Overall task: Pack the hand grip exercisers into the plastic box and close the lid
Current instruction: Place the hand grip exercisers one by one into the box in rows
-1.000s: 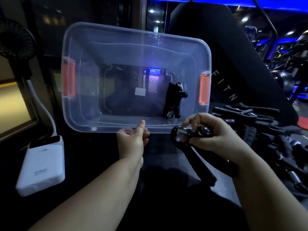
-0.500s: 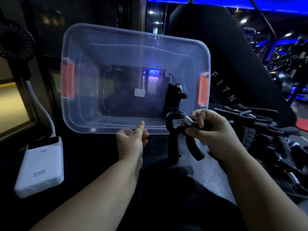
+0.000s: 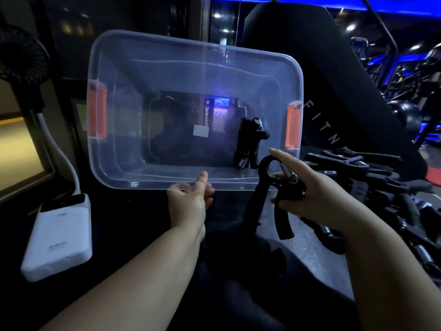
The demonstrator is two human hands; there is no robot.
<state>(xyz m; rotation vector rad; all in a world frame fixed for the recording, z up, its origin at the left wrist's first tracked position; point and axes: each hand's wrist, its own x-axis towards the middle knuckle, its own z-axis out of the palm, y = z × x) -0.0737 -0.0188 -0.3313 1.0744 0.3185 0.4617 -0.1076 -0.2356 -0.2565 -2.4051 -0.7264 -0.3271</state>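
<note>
A clear plastic box [image 3: 114, 168] with orange side latches is tilted so its opening faces me. My left hand [image 3: 189, 199] holds the near rim from below, thumb up against the edge. One black hand grip exerciser [image 3: 249, 144] lies inside the box at the right end. My right hand [image 3: 307, 189] grips a second black exerciser [image 3: 267, 177] by its spring end, handles hanging down, just in front of the box's lower right corner. No lid is in view.
A heap of several black exercisers [image 3: 372, 177] lies at the right on the dark surface. A white power bank [image 3: 59, 237] with a white cable sits at the left, a small black fan [image 3: 21, 56] above it. A black padded bench back [image 3: 334, 91] rises behind the box.
My right hand has turned the exerciser so its handles hang down and lifted it toward the box's lower right corner. My left hand and the box have barely moved.
</note>
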